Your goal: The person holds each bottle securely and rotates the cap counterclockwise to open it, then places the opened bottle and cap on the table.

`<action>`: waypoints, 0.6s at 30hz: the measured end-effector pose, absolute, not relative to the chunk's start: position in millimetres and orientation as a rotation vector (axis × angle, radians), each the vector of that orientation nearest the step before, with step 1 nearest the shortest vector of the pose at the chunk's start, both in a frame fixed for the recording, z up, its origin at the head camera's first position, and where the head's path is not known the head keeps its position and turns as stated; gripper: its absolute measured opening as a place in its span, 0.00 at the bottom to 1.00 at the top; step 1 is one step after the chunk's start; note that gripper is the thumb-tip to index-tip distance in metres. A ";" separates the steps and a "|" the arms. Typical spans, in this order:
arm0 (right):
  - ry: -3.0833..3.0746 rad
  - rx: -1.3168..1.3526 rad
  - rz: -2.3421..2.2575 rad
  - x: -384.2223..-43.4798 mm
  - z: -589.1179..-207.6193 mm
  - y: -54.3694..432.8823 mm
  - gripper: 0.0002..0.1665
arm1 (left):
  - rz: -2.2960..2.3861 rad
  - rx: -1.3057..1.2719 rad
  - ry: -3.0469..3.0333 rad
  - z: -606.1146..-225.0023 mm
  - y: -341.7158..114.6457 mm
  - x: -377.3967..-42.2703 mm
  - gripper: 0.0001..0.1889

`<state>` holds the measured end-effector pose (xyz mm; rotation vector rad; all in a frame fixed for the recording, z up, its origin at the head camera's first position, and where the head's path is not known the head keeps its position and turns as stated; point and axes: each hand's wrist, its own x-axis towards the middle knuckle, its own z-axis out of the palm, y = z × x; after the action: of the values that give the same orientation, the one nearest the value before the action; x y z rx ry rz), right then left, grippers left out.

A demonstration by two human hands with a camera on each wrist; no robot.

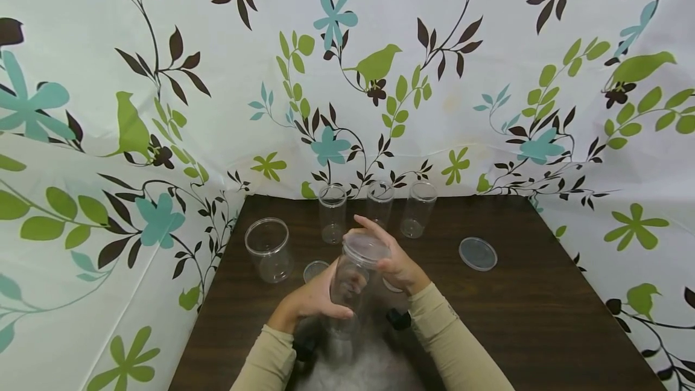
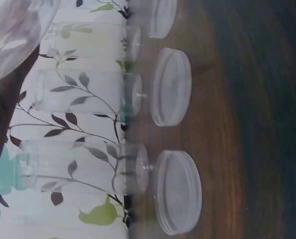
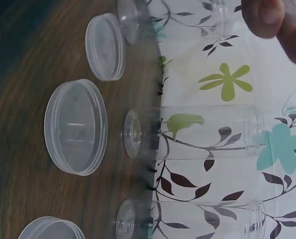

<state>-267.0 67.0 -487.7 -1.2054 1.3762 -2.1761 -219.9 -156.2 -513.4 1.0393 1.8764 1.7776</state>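
In the head view a clear plastic jar (image 1: 347, 285) is held up over the near part of the table, leaning slightly. My left hand (image 1: 312, 300) grips its side, thumb across the front. At the jar's mouth is a clear round lid (image 1: 367, 248), which my right hand (image 1: 402, 264) holds by its edge between thumb and fingers. Part of the held jar (image 2: 16, 35) fills the upper left corner of the left wrist view. Only fingertips (image 3: 267, 17) of the right hand show in the right wrist view.
Three slim clear jars (image 1: 332, 216) stand along the back of the dark wooden table (image 1: 521, 318). A wider open jar (image 1: 273, 261) stands at the left. Loose lids lie about: one (image 1: 478, 253) at right, others (image 3: 75, 127) before the jars. Patterned cloth (image 1: 412, 125) hangs behind.
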 end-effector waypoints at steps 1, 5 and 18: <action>1.354 -1.203 -2.167 -268.4 -487.6 67.5 0.61 | 1.800 1.039 1.826 -514.4 -155.3 -220.0 0.56; 1.342 -1.135 -2.206 -269.8 -490.7 68.0 0.59 | 1.847 0.963 1.886 -519.3 -151.8 -219.3 0.54; 1.941 -0.498 -2.512 -253.9 -512.8 39.2 0.51 | 0.997 0.511 3.300 -533.5 -131.7 -217.7 0.60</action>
<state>-253.9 39.2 -512.8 -0.4984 1.9413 -2.5125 -217.7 -131.7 -533.5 0.5105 3.3004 0.9968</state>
